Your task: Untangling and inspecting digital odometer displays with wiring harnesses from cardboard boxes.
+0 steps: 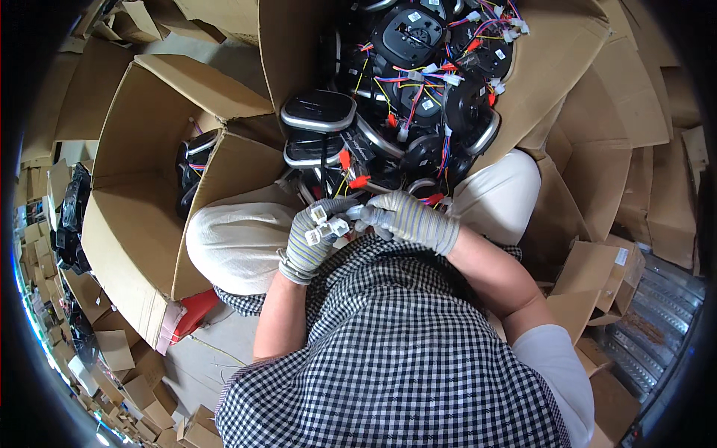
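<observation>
My left hand (310, 243), in a grey striped knit glove, is closed around several white plastic wire connectors (328, 230) that stick out between thumb and fingers. My right hand (411, 219), gloved the same way, pinches close beside them; what lies between its fingertips is too small to make out. Both hands meet above my lap. Just beyond them is a big carton (564, 56) full of black, silver-rimmed appliance parts (320, 112). Coloured wires with white connectors (452, 78) trail over the parts. Red pieces (359, 181) lie near my fingers.
On the left stands an open carton (131, 201) with a few black parts (200, 160) inside. More black parts (73, 216) are stacked beyond it. A red object (196, 312) lies on the floor below. Empty cartons (590, 172) and a ridged metal surface (657, 321) are on the right.
</observation>
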The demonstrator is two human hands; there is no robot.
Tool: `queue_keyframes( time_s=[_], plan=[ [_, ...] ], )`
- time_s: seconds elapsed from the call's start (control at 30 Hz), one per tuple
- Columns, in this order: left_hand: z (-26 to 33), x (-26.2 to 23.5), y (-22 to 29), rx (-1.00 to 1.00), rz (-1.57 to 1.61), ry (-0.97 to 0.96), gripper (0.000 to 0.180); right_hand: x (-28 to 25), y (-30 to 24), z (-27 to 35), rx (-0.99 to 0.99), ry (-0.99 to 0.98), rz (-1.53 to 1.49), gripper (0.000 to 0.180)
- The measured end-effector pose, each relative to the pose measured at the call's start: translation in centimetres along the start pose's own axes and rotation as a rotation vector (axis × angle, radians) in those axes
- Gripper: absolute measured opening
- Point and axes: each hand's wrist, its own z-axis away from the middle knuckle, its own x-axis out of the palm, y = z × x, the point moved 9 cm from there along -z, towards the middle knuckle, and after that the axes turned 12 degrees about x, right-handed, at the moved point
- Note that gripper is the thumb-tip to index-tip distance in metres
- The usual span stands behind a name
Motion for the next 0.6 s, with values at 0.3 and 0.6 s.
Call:
queue_keyframes(
  time_s=[0.3, 0.6],
  plan=[
    [-1.6, 0.6, 2.7, 0.278, -0.441, -0.126, 0.044, -16.0, -5.4, -10.2, -0.289, 0.312, -0.720, 0.039],
    [-1.5, 0.3, 4.8, 0.398, -0.521, -0.014, 0.036, -9.7, -13.5, -4.7, -0.816, 0.665, -0.096, 0.011]
  ],
)
